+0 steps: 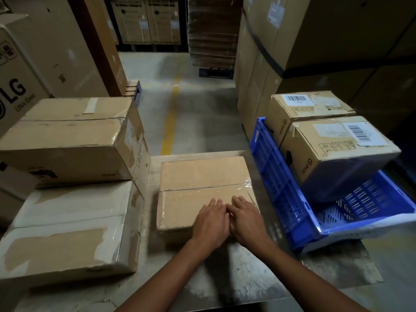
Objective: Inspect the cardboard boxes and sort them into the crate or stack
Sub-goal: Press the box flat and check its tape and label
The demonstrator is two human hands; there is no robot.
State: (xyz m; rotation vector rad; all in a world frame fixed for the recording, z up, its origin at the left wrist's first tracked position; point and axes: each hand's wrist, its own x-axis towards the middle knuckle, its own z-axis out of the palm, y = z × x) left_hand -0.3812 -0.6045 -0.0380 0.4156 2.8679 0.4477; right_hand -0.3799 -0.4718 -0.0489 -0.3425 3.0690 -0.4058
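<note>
The left hand (210, 221) and right hand (246, 219) rest flat, fingers straight, side by side on the taped cardboard box (202, 179) at centre. The blue crate (276, 176) (two labelled boxes (337, 143) inside) stands at 3 o'clock, the two-box stack (67, 136) at 9 o'clock.

Left hand (211, 224) and right hand (246, 219) flat, side by side, on taped cardboard box (200, 176) beside blue crate (281, 188).

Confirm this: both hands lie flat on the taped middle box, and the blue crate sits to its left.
Wrong side. The head view shows the blue crate right of the taped middle box, not left. The left hand and right hand do lie flat on it.
</note>
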